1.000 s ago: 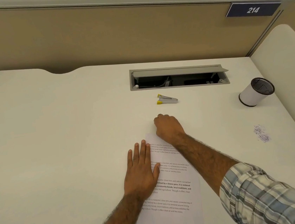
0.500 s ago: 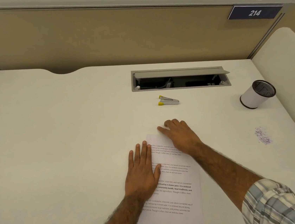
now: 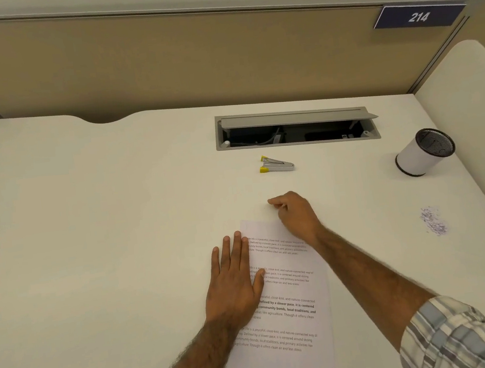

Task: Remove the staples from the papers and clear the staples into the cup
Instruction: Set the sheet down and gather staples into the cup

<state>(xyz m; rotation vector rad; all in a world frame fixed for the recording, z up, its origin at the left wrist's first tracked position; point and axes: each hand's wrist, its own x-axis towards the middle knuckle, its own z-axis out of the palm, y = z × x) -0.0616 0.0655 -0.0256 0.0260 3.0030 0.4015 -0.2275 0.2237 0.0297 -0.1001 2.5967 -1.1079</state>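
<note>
Looking down across the pale desk (image 3: 89, 231), we find the papers (image 3: 295, 314) lying flat in the lower middle of the frame, printed side up. The left hand (image 3: 234, 281) rests palm down on their left edge, fingers straight and close together, partly on the sheet and partly on the desk. The right hand (image 3: 296, 214) sits at the top edge of the papers, near the centre of the frame. Its fingers are curled in, and thumb and forefinger are drawn together just above the desk. Whether they pinch a staple we cannot tell; anything there is too small to make out. A plaid sleeve (image 3: 464, 337) covers that arm in the lower right corner.

Above the right hand and well apart from it, the staple remover (image 3: 277, 164) lies on the desk in the upper middle, silver with its yellow tips pointing left. The cup (image 3: 423, 152), white with a dark mesh inside, stands near the right edge of the frame. Below it, and apart from it, we see a small scatter of purplish bits (image 3: 434, 221) on the desk, staples by the look of them. Beyond the remover an open cable hatch (image 3: 297, 127) is set into the desk, and a blue sign (image 3: 418, 16) reading 214 hangs in the upper right.
</note>
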